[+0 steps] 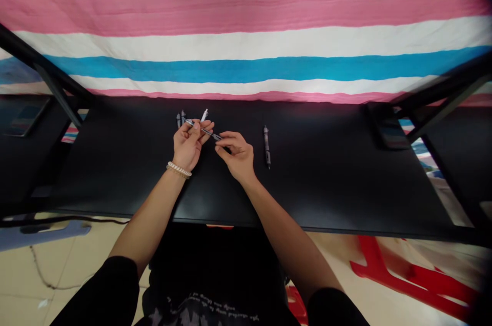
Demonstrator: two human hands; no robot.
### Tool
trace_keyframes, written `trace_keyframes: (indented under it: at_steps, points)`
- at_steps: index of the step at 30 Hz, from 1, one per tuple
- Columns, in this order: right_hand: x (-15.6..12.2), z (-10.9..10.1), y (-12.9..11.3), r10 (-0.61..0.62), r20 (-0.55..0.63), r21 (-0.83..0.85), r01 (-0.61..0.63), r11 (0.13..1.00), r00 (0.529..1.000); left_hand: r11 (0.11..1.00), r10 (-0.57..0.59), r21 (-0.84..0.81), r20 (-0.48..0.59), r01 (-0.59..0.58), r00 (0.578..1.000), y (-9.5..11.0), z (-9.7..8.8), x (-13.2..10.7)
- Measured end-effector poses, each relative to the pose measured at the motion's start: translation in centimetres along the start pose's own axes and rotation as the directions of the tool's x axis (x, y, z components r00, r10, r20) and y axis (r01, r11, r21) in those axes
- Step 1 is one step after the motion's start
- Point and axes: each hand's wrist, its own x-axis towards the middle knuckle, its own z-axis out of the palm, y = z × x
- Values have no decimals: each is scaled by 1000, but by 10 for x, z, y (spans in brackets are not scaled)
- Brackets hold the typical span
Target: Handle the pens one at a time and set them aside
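My left hand (187, 146), with a beaded bracelet at the wrist, is closed on a slim pen (207, 133) that slants down to the right. My right hand (237, 156) pinches the pen's lower right end between thumb and fingers. The pen's middle looks thin; whether its parts are joined there I cannot tell. Just beyond my left hand lie two dark-and-clear pens (179, 120), partly hidden by it. A white pen (204, 115) shows past my left fingertips, its lower part hidden. To the right of my right hand, another pen (266, 146) lies on the black table (326, 177).
A striped pink, white and blue cloth (246, 49) hangs along the table's back edge. Black metal frames (57, 85) stand at both sides. A dark phone-like object (386, 126) lies at the right. Red plastic stools (400, 280) are below on the floor.
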Motion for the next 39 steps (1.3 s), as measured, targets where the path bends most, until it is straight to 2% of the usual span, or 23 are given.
trace_keyframes:
  at_steps: [4,8,12,16,20,25,27,31,32,36,39]
  points:
    - [1,-1,-1,68,28,51,-70,996,997,1000,-8,1,2,8,1000,0,-1,1]
    - [2,0,-1,-1,-16,54,2,999,1000,999,-16,28,-11,16,1000,0,0,1]
    - [1,1,-2,104,-6,84,-103,991,995,999,-5,31,-16,5,1000,-1,-1,2]
    - [-1,0,-4,69,-69,16,-69,998,995,997,70,-7,-86,-71,994,1,-9,9]
    - [-2,1,-4,65,-68,6,-65,998,996,992,107,-55,-149,-116,983,4,-14,13]
    - [-5,3,1,22,-75,-24,-23,999,997,1000,-7,-14,1,7,1000,0,-3,3]
    - [-6,3,2,7,-100,-35,-10,999,995,999,-33,-9,29,33,999,-2,1,0]
    - [-5,3,-2,163,-2,-23,-163,986,987,998,-58,17,10,58,998,-1,1,0]
    - [-5,2,-3,170,18,-28,-169,985,985,998,-56,22,0,56,998,-1,0,0]
    - [-3,0,-3,37,10,-66,-36,997,999,1000,-31,-2,-38,31,999,-2,-3,3]
    - [-2,-1,-3,118,71,-59,-114,992,991,1000,-27,-12,-28,27,999,-3,-4,4]
